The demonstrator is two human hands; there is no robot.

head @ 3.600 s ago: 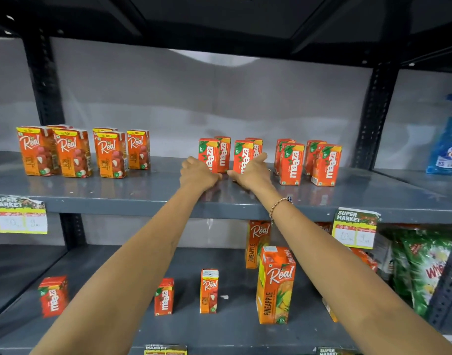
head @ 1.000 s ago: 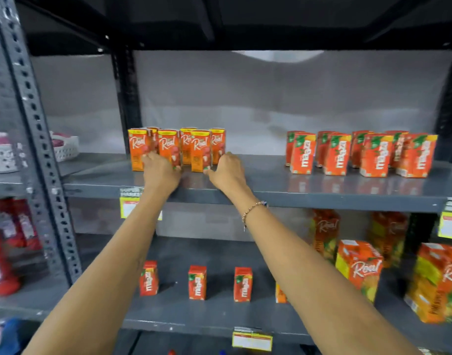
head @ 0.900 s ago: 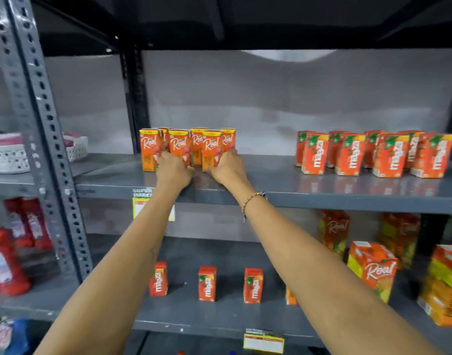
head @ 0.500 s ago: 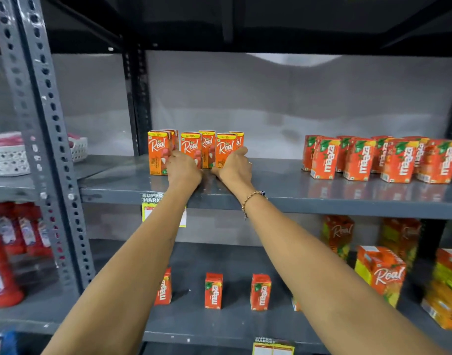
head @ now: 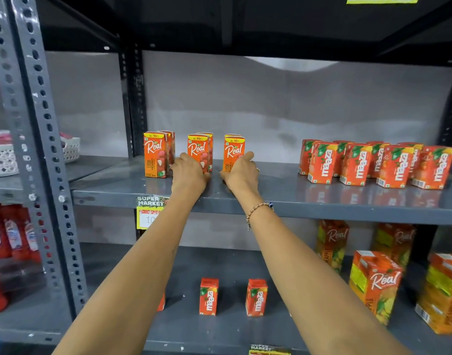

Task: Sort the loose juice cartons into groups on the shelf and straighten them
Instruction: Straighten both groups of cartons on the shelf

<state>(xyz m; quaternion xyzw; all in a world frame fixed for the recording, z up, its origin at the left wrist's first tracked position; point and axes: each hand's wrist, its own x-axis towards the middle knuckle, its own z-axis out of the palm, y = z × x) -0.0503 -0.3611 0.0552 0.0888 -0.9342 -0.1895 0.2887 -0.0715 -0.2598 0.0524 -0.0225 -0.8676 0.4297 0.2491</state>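
Observation:
On the upper grey shelf [head: 309,201] stand small orange Real litchi cartons in three front-and-back pairs. The left pair [head: 155,155] stands alone. My left hand [head: 190,175] is closed around the base of the middle pair [head: 198,149]. My right hand [head: 241,171] wraps the lower part of the right pair [head: 234,149], fingers on its right side. A tight cluster of several red Maaza cartons [head: 373,162] stands further right on the same shelf.
On the lower shelf stand two small Maaza cartons [head: 208,297] [head: 256,297] and large Real pineapple cartons [head: 373,283]. A perforated steel post [head: 37,149] rises at left, with a white basket [head: 4,157] behind it. A price tag [head: 149,211] hangs on the shelf edge.
The Real cartons, bunched together half a second ago, now stand as three spaced pairs. My right hand has shifted right with its pair. The view has drifted left since 3.6 s ago.

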